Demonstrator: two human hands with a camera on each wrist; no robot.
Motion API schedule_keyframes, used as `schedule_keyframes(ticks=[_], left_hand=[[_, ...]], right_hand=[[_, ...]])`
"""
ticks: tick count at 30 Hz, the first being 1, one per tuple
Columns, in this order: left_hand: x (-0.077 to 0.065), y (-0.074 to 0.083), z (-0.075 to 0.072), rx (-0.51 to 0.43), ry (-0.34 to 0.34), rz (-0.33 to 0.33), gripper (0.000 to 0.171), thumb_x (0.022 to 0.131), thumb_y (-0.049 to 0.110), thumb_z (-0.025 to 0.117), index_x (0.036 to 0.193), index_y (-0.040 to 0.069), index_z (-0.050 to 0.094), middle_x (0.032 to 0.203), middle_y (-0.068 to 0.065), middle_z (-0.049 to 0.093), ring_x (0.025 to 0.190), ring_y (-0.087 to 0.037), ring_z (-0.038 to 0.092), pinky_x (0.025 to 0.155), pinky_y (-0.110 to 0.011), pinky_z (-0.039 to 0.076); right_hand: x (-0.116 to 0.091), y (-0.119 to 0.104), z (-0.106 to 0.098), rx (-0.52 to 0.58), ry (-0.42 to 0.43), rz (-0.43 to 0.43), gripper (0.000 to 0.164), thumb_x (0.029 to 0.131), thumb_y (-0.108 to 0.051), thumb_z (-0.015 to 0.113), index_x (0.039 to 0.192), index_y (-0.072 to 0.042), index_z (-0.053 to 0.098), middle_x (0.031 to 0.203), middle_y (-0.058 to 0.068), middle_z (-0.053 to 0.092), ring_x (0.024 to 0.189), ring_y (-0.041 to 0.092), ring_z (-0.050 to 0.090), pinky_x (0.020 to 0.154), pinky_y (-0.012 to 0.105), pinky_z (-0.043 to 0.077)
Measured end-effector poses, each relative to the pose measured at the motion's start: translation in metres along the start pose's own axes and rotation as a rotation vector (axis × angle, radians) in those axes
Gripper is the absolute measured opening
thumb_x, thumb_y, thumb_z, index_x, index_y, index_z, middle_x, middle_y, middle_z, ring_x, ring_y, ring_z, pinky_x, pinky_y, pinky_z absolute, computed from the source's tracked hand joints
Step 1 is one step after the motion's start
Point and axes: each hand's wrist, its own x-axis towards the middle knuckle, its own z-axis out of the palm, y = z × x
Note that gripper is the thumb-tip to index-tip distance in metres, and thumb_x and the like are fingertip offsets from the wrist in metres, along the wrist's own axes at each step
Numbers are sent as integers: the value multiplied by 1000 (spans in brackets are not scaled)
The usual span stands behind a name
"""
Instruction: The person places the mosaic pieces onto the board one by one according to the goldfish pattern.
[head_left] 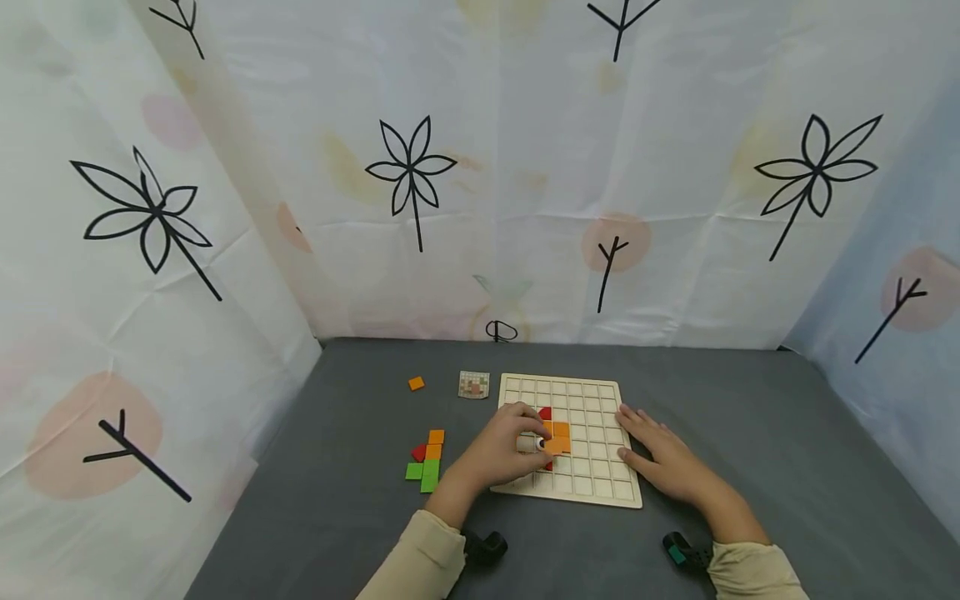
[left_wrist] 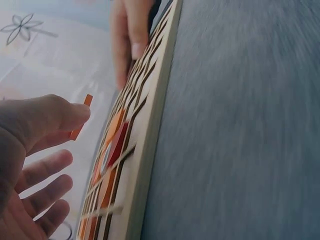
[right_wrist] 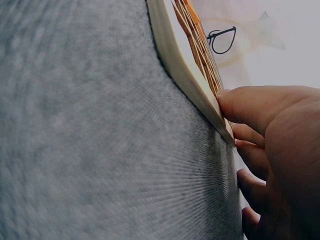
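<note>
My left hand (head_left: 491,450) is over the left half of a pale wooden grid board (head_left: 600,450). Between thumb and forefinger it pinches a thin orange tile (left_wrist: 75,134), held just off the board in the left wrist view; its other fingers are loosely bent. Several orange tiles (head_left: 562,430) and a red tile (head_left: 545,413) sit in the grid beneath, partly covered by the hand. With fingers spread, my right hand (head_left: 667,458) rests at the board's right edge. Its thumb touches the rim in the right wrist view.
Left of the board lie loose green tiles (head_left: 430,475), orange tiles (head_left: 436,437) and a red piece (head_left: 418,452). Farther back are a single orange tile (head_left: 416,383) and a small patterned card (head_left: 473,385). A grey cloth (head_left: 360,533) covers the table; printed curtains (head_left: 525,167) hang behind.
</note>
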Motion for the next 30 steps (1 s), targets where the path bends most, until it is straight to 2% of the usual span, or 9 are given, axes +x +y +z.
schedule_keyframes(ticks=[6, 11, 17, 23, 30], left_hand=[[10, 7, 16, 94, -8, 57, 20, 96, 29, 79, 114, 21, 81, 123, 6, 64, 113, -12, 54, 97, -30, 50], [13, 7, 26, 160, -25, 40, 20, 94, 32, 81, 113, 25, 82, 128, 3, 64, 116, -14, 54, 98, -31, 50], [11, 6, 26, 170, -6, 26, 15, 92, 29, 82, 106, 25, 83, 133, 1, 62, 122, -17, 52, 107, -40, 47], [11, 3, 24, 191, -2, 22, 17, 89, 29, 82, 105, 25, 83, 135, 1, 62, 125, -18, 52, 109, -43, 45], [10, 2, 23, 173, -3, 11, 15, 91, 31, 82, 105, 26, 83, 137, 1, 60, 127, -20, 51, 110, -45, 45]], right_hand=[[0, -1, 0, 3, 8, -2, 67, 107, -33, 63, 162, 0, 42, 170, 25, 33, 156, 54, 26, 121, 76, 18], [0, -2, 0, -1, 10, 1, 67, 107, -34, 63, 162, -1, 42, 171, 24, 33, 157, 54, 26, 121, 75, 19], [0, -1, -1, -9, 15, -7, 67, 107, -33, 64, 161, -1, 43, 170, 24, 34, 156, 54, 28, 121, 75, 20], [-1, 1, 0, -11, 11, -8, 67, 107, -34, 63, 161, -1, 42, 170, 24, 34, 156, 54, 28, 121, 75, 20], [0, 0, 0, -14, 10, -4, 67, 107, -33, 64, 161, -1, 42, 170, 23, 34, 156, 53, 28, 121, 75, 20]])
